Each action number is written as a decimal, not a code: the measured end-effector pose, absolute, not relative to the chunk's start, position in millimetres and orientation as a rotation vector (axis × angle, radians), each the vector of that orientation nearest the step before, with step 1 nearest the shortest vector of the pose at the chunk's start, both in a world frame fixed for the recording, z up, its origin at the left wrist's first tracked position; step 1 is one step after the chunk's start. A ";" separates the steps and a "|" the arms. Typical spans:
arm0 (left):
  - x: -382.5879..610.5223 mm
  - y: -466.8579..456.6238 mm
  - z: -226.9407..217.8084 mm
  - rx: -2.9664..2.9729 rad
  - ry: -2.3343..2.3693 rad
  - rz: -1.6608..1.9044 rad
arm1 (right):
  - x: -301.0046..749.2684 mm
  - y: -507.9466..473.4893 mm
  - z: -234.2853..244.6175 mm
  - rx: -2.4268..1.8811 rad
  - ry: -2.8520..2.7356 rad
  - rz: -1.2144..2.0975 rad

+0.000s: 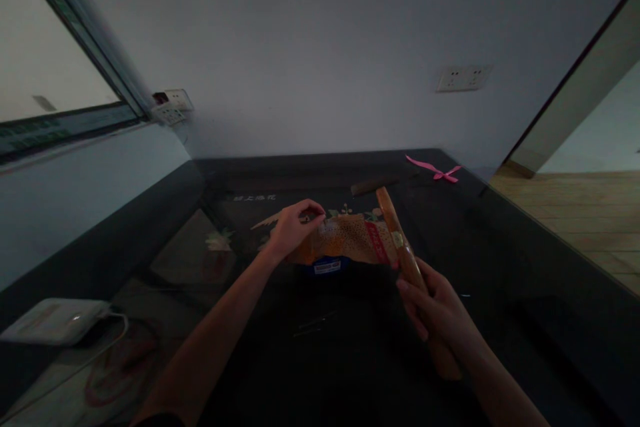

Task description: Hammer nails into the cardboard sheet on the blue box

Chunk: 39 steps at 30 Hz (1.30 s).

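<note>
My right hand [440, 310] is wrapped round the wooden handle of a hammer [399, 240], which slants up and away with its dark head at the far end. Over the middle of the table, my left hand [295, 230] has thumb and forefinger pinched together. Whatever is between those fingertips is too small to make out. Just under them lies a brown and orange patterned piece [345, 237] with a red strip, its material unclear. A blue item with a white label [327, 267] shows below its near edge.
Several thin, shiny slivers [313, 328] lie on the dark glossy table [360, 380] in front. A pink ribbon bow [440, 173] is at the back right. At the left sits a white device [60, 321] with a cable. Wall sockets [464, 78] are behind.
</note>
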<state>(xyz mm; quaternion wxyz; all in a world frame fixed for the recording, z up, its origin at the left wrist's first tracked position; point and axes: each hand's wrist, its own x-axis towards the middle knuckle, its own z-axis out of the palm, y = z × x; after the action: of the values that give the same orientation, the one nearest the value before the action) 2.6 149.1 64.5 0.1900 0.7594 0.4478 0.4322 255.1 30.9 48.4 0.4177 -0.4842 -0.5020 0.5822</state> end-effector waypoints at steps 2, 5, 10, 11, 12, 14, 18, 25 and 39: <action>3.8 147.7 62.0 2.148 1.249 1.166 | 254.3 31.4 48.0 -1.213 -1.267 1.462; 4.7 147.2 59.1 2.133 1.238 1.131 | 253.6 31.9 48.7 -1.236 -1.275 1.458; 3.7 147.9 56.1 2.119 1.206 1.137 | 254.1 31.9 48.9 -1.238 -1.299 1.447; 3.4 147.7 56.1 2.117 1.200 1.143 | 254.0 31.7 48.4 -1.242 -1.307 1.445; 3.1 147.5 56.1 2.112 1.197 1.146 | 253.8 31.6 47.6 -1.249 -1.314 1.443; 2.8 147.0 56.2 2.102 1.196 1.147 | 252.4 31.1 45.4 -1.259 -1.325 1.433; 2.9 146.5 54.7 2.124 1.191 1.124 | 248.5 31.0 40.7 -1.273 -1.359 1.398; 1.6 150.2 49.1 2.120 1.156 1.126 | 247.4 34.5 70.7 -1.404 -1.553 1.254; 0.2 152.2 47.5 2.068 1.234 1.077 | 252.2 40.1 135.3 -1.585 -2.145 0.920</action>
<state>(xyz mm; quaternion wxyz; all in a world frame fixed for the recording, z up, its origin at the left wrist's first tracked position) 0.2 152.2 47.5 0.2491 0.7592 0.4529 0.3955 252.2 40.1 135.3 0.1594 -0.5546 -0.7506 0.3219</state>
